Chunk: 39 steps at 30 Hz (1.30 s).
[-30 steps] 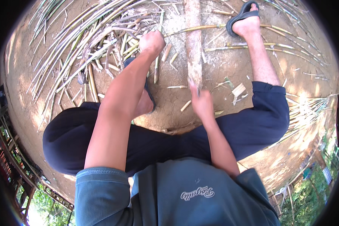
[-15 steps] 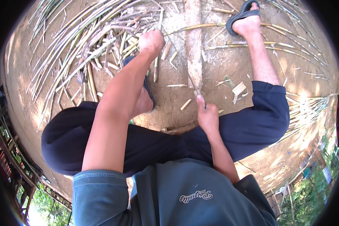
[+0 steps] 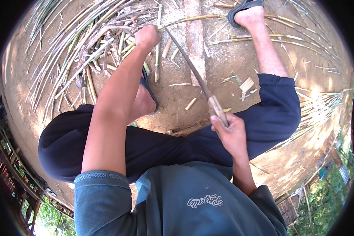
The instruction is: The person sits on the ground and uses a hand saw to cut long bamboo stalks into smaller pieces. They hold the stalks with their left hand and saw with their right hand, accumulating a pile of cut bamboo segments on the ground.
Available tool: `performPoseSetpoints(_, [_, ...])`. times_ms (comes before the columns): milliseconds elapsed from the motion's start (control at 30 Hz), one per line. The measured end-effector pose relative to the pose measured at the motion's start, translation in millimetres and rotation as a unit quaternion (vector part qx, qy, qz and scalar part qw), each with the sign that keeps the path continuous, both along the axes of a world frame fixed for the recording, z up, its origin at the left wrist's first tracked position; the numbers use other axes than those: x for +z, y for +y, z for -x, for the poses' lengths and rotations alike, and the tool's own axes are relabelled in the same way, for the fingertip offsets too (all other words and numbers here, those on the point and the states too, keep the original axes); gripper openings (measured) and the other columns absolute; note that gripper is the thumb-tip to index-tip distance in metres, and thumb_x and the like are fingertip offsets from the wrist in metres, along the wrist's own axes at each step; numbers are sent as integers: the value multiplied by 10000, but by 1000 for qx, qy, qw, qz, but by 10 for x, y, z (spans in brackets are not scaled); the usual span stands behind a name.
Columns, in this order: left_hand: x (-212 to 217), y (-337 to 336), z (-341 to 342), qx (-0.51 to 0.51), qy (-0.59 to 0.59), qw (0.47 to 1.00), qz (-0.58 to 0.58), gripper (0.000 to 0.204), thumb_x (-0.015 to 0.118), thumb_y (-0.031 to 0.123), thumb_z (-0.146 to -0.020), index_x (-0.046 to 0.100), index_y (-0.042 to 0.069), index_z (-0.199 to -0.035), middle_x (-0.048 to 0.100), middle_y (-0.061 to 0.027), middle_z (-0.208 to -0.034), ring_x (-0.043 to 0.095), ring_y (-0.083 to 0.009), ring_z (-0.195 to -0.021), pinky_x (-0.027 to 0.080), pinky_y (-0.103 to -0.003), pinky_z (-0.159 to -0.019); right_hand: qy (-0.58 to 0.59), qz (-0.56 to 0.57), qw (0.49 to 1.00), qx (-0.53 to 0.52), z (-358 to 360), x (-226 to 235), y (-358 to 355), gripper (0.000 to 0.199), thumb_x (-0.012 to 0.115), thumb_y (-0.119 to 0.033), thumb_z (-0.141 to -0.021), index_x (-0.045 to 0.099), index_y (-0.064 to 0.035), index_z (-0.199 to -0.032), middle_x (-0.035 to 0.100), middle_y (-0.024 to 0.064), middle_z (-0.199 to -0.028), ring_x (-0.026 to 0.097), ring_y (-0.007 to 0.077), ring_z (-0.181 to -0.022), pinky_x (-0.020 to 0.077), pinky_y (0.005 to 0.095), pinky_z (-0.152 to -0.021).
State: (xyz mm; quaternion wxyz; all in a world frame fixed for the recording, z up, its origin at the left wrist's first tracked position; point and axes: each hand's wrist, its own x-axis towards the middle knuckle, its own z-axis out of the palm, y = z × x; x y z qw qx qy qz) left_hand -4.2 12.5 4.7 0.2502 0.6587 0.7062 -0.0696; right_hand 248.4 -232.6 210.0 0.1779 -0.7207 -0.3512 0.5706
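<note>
My left hand (image 3: pixel 147 36) is closed around the end of a yellowish cane stalk (image 3: pixel 185 19). The stalk runs right across a flat wooden plank (image 3: pixel 195 39) on the ground, toward my right foot in a dark sandal (image 3: pixel 236 13). In my right hand (image 3: pixel 230 131) I grip the pale wooden handle of a long knife (image 3: pixel 188 61). Its thin dark blade slants up and left over the plank, the tip close to the stalk beside my left hand. Whether the tip touches the stalk I cannot tell.
A heap of long cane stalks (image 3: pixel 76 51) spreads at the far left, with cut pieces by my left foot (image 3: pixel 143 103). More stalks (image 3: pixel 318 108) lie at the right. Short offcuts and a pale chip (image 3: pixel 246 85) are scattered on the dirt ground.
My right hand has moved slightly right and nearer my body, and the knife now shows its blade broadly. My left hand has shifted a little left and away, still holding the stalk.
</note>
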Motion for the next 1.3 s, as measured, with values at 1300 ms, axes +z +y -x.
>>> performPoseSetpoints(1300, [149,117,-114,-29,127,991,-6,330,587,301,-843,711,60,-1030,686,-200,-1056,664,-333,-1007,511,-408,-896,418,178,804,-385,31,-942,466,204,636,-238,-889,618,-35,-911,570,11,-730,578,106,-515,492,269,-385])
